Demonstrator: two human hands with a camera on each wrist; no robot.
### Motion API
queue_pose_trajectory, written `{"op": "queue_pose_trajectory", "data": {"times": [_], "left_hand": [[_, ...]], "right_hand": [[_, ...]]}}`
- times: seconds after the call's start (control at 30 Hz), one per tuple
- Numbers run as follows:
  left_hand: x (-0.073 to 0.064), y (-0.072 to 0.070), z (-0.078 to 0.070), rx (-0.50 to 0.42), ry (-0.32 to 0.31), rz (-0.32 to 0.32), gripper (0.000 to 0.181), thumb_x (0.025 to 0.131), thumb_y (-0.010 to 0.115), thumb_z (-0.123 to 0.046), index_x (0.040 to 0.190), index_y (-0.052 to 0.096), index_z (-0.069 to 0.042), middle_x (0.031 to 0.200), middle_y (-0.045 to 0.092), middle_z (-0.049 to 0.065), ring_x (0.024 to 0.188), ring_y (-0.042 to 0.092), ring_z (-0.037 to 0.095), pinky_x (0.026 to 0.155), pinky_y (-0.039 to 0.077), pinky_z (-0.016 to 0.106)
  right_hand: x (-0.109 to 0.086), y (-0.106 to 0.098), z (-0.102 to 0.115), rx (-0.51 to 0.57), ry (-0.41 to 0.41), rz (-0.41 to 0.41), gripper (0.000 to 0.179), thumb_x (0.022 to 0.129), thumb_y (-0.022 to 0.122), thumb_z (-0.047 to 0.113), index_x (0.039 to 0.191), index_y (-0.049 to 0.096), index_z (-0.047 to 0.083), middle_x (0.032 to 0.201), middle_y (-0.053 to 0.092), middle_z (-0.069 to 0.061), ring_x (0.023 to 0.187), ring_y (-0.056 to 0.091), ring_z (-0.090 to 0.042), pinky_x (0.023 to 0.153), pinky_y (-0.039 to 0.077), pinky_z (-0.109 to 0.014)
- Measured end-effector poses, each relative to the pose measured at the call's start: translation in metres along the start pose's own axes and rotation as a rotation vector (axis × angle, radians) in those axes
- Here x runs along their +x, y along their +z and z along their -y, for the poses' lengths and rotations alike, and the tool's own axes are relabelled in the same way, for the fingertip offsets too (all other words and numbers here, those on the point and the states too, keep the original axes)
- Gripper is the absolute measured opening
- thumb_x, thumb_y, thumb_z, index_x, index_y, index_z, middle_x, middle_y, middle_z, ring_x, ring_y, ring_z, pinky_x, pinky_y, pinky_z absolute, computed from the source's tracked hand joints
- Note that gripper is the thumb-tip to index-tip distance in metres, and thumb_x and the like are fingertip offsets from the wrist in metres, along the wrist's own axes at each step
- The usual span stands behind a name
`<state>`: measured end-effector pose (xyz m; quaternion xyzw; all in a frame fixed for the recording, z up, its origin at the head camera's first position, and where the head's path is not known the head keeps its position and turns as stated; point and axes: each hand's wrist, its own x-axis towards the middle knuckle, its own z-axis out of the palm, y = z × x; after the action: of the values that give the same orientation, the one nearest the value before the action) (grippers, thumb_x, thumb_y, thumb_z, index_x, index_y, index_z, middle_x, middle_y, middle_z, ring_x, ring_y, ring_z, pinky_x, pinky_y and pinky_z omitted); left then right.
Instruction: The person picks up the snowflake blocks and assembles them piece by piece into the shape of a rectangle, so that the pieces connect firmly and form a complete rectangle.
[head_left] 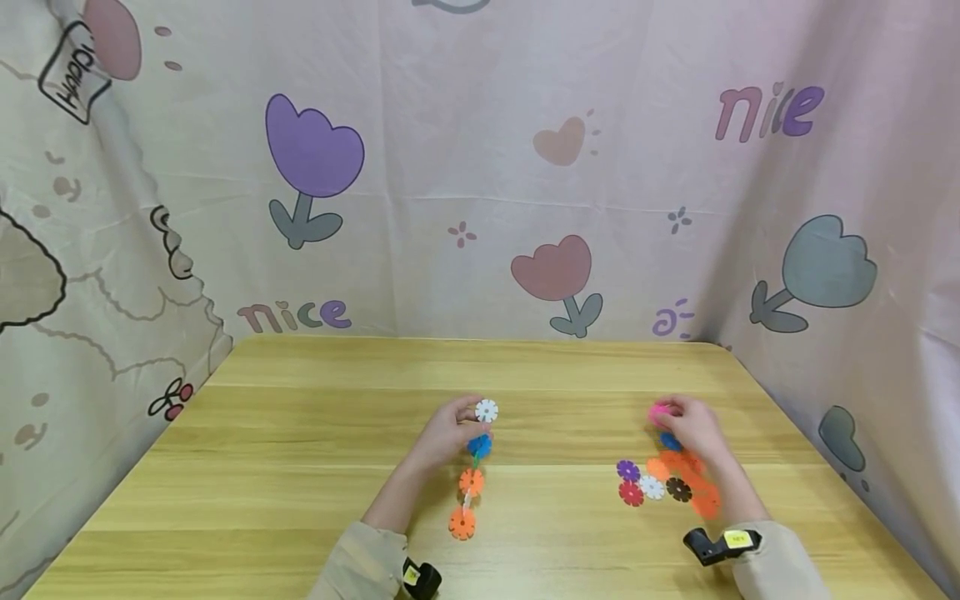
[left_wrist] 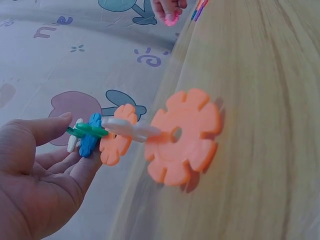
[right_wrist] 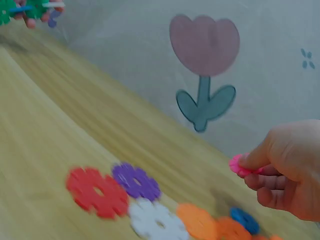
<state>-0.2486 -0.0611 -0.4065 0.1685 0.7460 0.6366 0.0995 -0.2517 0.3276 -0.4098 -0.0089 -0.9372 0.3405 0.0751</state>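
My left hand (head_left: 448, 432) grips a chain of slotted plastic snowflake discs by its upper end. A white disc (head_left: 487, 411) tops the chain, with a blue disc (head_left: 480, 446) and a green disc (left_wrist: 86, 131) below it. Toward me follow an orange disc (left_wrist: 118, 135), a second white piece (left_wrist: 131, 129) and a larger-looking orange disc (left_wrist: 184, 137) at the near end. Over on the right, my right hand (head_left: 693, 429) pinches a pink disc (right_wrist: 240, 165) between thumb and fingers, above the table and the loose discs.
Loose discs lie on the wooden table (head_left: 300, 467) under and beside my right hand: purple (head_left: 628, 471), red (head_left: 632, 493), white (head_left: 652, 487), brown (head_left: 678, 489), blue (head_left: 670, 442) and several orange ones (head_left: 705, 502). A patterned curtain (head_left: 450, 167) hangs behind the table.
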Motion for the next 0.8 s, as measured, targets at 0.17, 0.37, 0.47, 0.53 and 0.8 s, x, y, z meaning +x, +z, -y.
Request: {"op": "queue_pose_trajectory", "data": {"times": [0.17, 0.37, 0.47, 0.53, 0.8], "left_hand": [[-0.001, 0.000, 0.000, 0.007, -0.002, 0.006, 0.050, 0.090, 0.058, -0.006, 0.134, 0.039, 0.006, 0.108, 0.057, 0.018, 0.084, 0.059, 0.019, 0.069, 0.052, 0.032], [-0.003, 0.001, -0.005, 0.015, -0.001, -0.006, 0.049, 0.090, 0.058, -0.006, 0.133, 0.040, 0.007, 0.106, 0.057, 0.017, 0.083, 0.059, 0.019, 0.068, 0.053, 0.032], [-0.003, 0.001, -0.005, 0.032, 0.003, -0.015, 0.049, 0.090, 0.059, -0.006, 0.132, 0.040, 0.009, 0.106, 0.058, 0.018, 0.085, 0.060, 0.021, 0.069, 0.053, 0.034], [-0.003, 0.002, -0.005, 0.055, 0.006, -0.025, 0.049, 0.089, 0.060, -0.007, 0.131, 0.041, 0.010, 0.106, 0.058, 0.018, 0.087, 0.060, 0.022, 0.070, 0.053, 0.034], [0.001, 0.002, 0.002, 0.121, -0.001, -0.076, 0.047, 0.088, 0.063, -0.012, 0.129, 0.047, 0.005, 0.107, 0.059, 0.018, 0.089, 0.060, 0.023, 0.070, 0.053, 0.033]], "right_hand": [[0.002, 0.015, 0.023, 0.093, -0.053, 0.034, 0.027, 0.087, 0.063, 0.009, 0.109, 0.060, -0.007, 0.083, 0.065, -0.011, 0.068, 0.054, -0.019, 0.056, 0.044, -0.026], [0.003, 0.036, 0.051, 0.218, -0.079, 0.092, 0.026, 0.087, 0.063, 0.007, 0.108, 0.059, -0.006, 0.077, 0.062, -0.005, 0.062, 0.052, -0.017, 0.051, 0.043, -0.023], [0.002, 0.046, 0.064, 0.262, -0.077, 0.123, 0.026, 0.087, 0.063, 0.007, 0.110, 0.059, -0.006, 0.075, 0.060, -0.005, 0.059, 0.048, -0.015, 0.049, 0.041, -0.022], [0.000, 0.052, 0.073, 0.302, -0.078, 0.145, 0.026, 0.087, 0.062, 0.005, 0.110, 0.059, -0.007, 0.075, 0.059, -0.005, 0.058, 0.046, -0.014, 0.049, 0.040, -0.022], [-0.006, 0.074, 0.103, 0.423, -0.111, 0.194, 0.021, 0.087, 0.061, 0.002, 0.106, 0.060, -0.008, 0.074, 0.060, -0.006, 0.051, 0.041, -0.008, 0.045, 0.035, -0.020]]}}
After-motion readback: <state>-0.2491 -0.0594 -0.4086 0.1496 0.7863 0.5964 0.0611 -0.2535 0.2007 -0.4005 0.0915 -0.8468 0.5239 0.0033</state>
